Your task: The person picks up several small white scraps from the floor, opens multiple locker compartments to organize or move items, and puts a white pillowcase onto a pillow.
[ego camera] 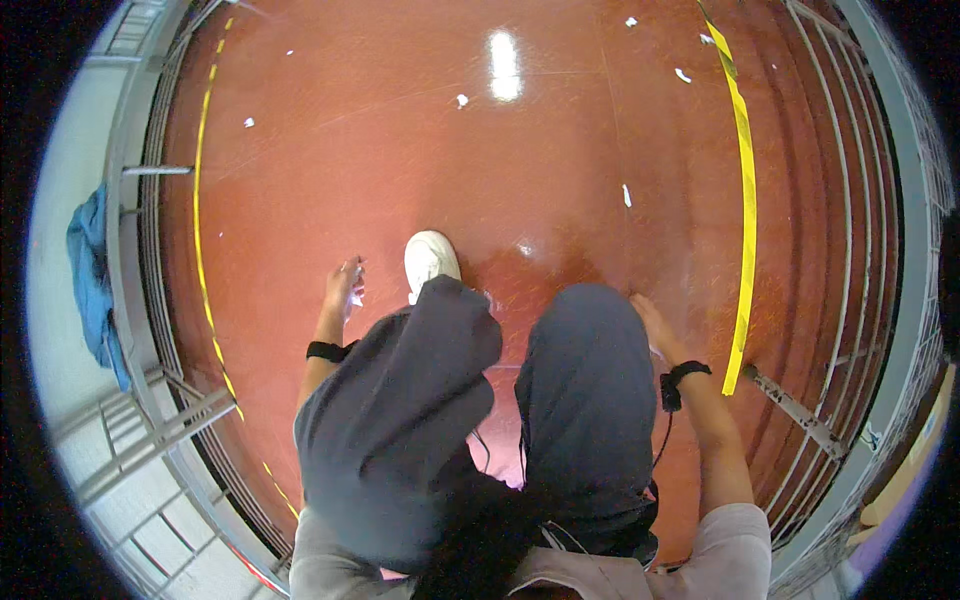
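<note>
My left hand (346, 281) hangs low over the red floor, left of the white shoe (430, 256), with its fingers curled around a crumpled white scrap (352, 300). My right hand (657, 327) is beside my right knee, partly hidden by the dark trouser leg (592, 360). A sliver of something pale shows under that hand, but whether it is gripped cannot be made out. Each wrist wears a black strap. Ahead on the floor lie several white scraps, among them a narrow one (627, 196) and a small crumpled one (462, 100).
Yellow tape (744, 187) runs along the floor at the right, beside a metal rack (844, 187) with long bars. More yellow tape (199, 187) lies at the left, near another metal frame (116, 225) with a blue cloth (94, 285) hanging on it. A metal leg (795, 412) stands at the lower right.
</note>
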Demonstrator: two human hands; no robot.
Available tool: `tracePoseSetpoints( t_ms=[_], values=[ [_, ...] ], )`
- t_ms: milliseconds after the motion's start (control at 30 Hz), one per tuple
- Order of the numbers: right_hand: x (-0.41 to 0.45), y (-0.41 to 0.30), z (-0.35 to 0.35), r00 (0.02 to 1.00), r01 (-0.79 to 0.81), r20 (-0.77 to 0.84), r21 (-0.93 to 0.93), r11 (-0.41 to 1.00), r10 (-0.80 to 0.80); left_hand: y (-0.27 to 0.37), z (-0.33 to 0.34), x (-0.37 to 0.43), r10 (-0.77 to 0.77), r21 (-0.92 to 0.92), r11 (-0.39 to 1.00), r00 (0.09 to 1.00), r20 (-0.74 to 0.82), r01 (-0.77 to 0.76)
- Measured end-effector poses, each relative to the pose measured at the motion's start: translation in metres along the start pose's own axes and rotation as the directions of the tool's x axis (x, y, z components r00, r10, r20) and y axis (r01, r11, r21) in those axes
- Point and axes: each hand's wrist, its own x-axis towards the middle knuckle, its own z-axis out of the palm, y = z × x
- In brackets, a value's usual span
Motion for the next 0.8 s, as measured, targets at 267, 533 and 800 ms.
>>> tracePoseSetpoints(
  t_ms=[267, 533, 800],
  values=[
    [0.164, -0.177, -0.014, 0.694, 0.705, 0.276, -0.448, 0.549, -0.666, 0.052, 0.115, 0.043, 0.023, -0.032, 0.999, 0.851, 0.525, -0.007],
    [0.238, -0.282, 0.097, 0.260, 0.956, 0.358, -0.229, 0.186, -0.897, 0.068, 0.159, 0.009, 0.010, -0.064, 0.997, 0.826, 0.563, 0.031],
    [0.215, -0.206, 0.037, 0.679, 0.731, 0.459, -0.499, 0.466, -0.573, 0.043, 0.137, 0.026, -0.088, 0.141, 0.990, 0.829, 0.552, 0.011]
  ],
)
